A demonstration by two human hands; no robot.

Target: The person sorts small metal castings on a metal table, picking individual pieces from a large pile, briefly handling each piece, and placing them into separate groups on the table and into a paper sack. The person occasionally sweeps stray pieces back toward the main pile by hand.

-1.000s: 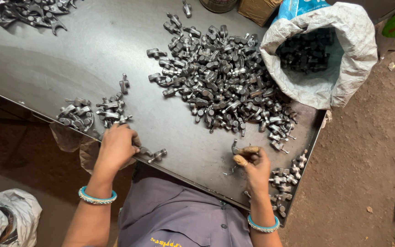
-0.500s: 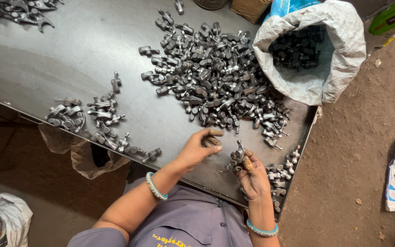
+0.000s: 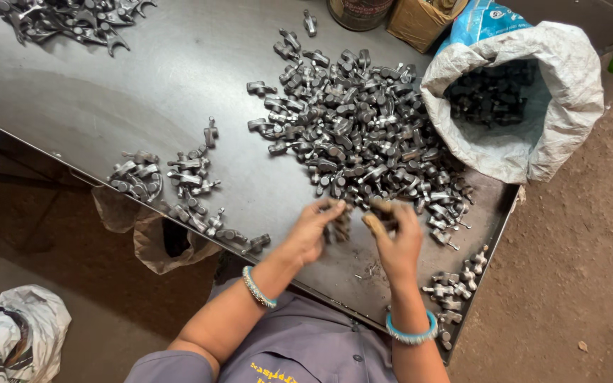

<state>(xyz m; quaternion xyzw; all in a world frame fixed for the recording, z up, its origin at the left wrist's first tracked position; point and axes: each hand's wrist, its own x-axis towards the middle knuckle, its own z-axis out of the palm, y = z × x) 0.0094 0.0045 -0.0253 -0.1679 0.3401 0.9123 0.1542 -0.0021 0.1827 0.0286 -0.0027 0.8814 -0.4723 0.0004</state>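
Fingers (image 3: 335, 211) of the left hand (image 3: 310, 234) curled onto a small dark metal part (image 3: 340, 228), fingers (image 3: 376, 225) of the right hand (image 3: 397, 241) closed over another part (image 3: 386, 213), though blurred, so the exact grip cannot be told. Both hands close together near the front edge of the bench (image 3: 108, 106), at the near rim of the big heap of forged metal parts (image 3: 360, 138). Seemingly sorting, picking pieces off the heap; next move likely calls for setting the held pieces apart onto a smaller group. One big heap mid-bench, too many to count; a smaller sorted cluster (image 3: 172, 191) toward the front left edge; a few pieces (image 3: 455, 284) at the front right corner; another pile (image 3: 72, 18) at the far left corner. One white sack (image 3: 533, 149) of parts at the right edge.
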